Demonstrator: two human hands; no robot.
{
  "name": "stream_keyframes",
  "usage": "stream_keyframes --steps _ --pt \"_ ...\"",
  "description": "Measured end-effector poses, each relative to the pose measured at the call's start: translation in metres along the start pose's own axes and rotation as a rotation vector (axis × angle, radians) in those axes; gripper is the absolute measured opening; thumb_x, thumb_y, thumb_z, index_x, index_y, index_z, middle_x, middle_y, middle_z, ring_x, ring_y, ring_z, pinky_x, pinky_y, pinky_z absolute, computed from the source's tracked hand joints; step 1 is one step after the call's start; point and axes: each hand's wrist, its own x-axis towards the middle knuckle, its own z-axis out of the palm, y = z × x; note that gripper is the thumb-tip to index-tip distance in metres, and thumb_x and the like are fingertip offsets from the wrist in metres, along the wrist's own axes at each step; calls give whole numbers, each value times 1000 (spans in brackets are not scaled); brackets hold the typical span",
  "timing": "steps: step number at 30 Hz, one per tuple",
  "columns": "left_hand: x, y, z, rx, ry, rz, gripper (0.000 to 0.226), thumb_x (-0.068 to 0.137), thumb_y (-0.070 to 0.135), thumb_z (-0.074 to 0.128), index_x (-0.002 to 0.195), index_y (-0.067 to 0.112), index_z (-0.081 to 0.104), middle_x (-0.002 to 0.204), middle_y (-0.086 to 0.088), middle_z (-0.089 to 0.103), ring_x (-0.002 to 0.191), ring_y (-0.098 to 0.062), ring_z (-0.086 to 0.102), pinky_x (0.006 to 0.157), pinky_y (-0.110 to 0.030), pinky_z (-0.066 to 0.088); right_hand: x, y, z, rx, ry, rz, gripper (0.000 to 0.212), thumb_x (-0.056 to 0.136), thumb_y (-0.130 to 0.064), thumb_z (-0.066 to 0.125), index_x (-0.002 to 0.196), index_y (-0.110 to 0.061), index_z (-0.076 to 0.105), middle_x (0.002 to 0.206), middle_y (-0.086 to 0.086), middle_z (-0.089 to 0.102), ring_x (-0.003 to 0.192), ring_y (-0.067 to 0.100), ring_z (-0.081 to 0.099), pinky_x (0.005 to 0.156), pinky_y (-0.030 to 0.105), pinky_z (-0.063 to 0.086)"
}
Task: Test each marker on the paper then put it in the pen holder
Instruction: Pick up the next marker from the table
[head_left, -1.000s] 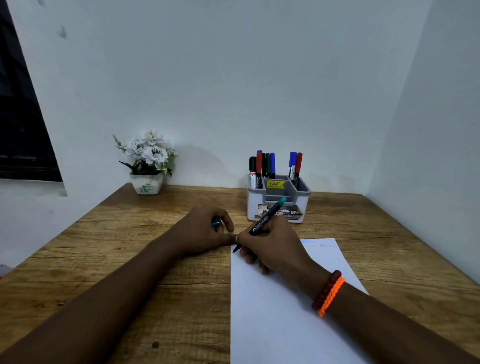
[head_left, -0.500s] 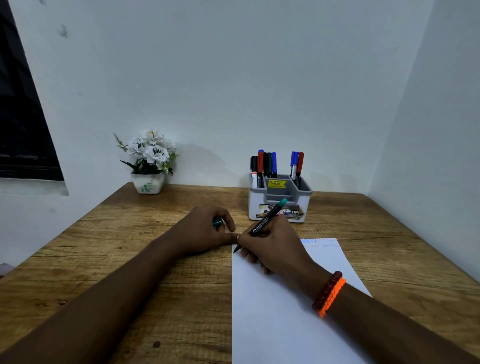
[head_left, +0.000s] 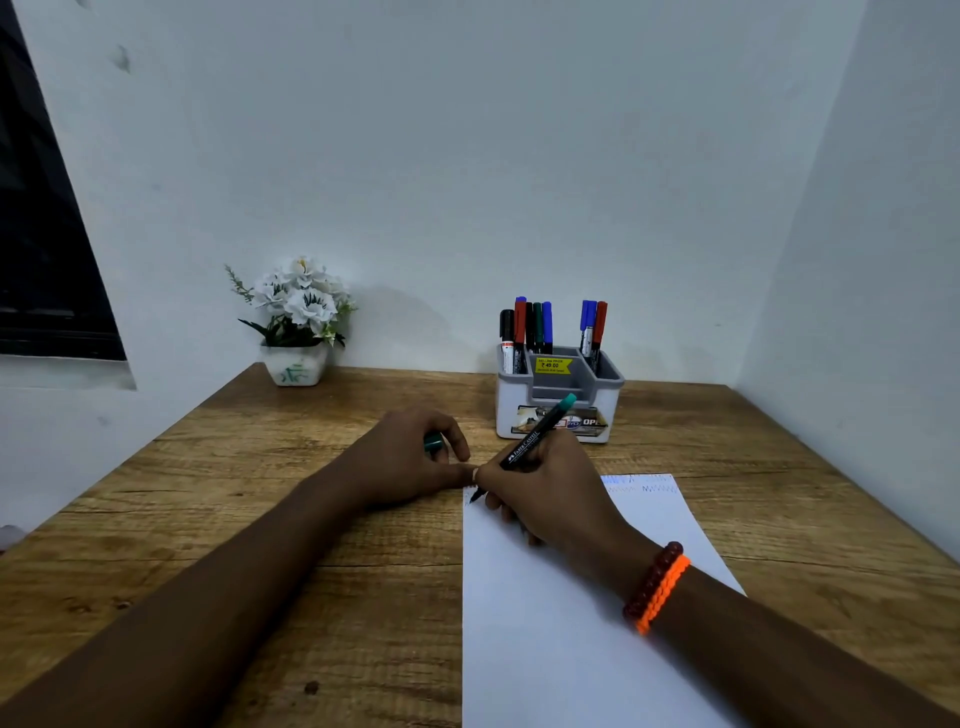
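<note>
marker (head_left: 537, 435) in right hand (head_left: 540, 486), pinched in writing grip, tip down on near-left top corner of paper (head_left: 545, 623). long axis slants up and away toward pen holder (head_left: 558, 410), straight behind. teal cap (head_left: 432, 442) curled inside left hand (head_left: 410, 462), just left of tip. right hand nearer holder; recap likely first.
</note>
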Motion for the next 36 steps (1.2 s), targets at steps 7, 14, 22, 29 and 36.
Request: stream_keyframes --steps 7,14,22,29,36 --pt "0 1 0 2 -3 -2 21 76 43 84 87 29 74 80 2 70 73 -13 67 62 -21 50 1 2 1 -7 15 -1 23 87 -24 80 82 -2 74 57 2 70 39 7 53 38 23 41" --pt "0 2 0 1 -6 -14 19 78 41 85 88 29 74 80 2 69 68 -4 62 61 -20 50 4 5 1 -4 27 -4 23 87 -23 80 84 -1 75 56 2 69 37 7 53 38 23 41" --pt "0 3 0 10 5 -4 21 76 44 85 86 29 74 80 5 67 69 -5 62 64 -25 51 5 8 2 20 46 -3 26 85 -25 80 90 0 74 57 1 69 38 7 54 39 23 42" --pt "1 0 0 21 9 7 24 74 48 86 85 31 74 80 4 69 70 -5 64 63 -22 53 6 8 1 66 37 -31 17 86 -20 79 82 -5 71 59 5 68 41 15 54 39 27 43" --pt "1 0 0 7 0 -6 18 76 42 83 86 30 74 80 3 70 68 -5 64 62 -22 51 9 12 3 -4 46 -34 26 81 -29 85 90 -8 72 73 7 72 43 8 57 41 25 45"
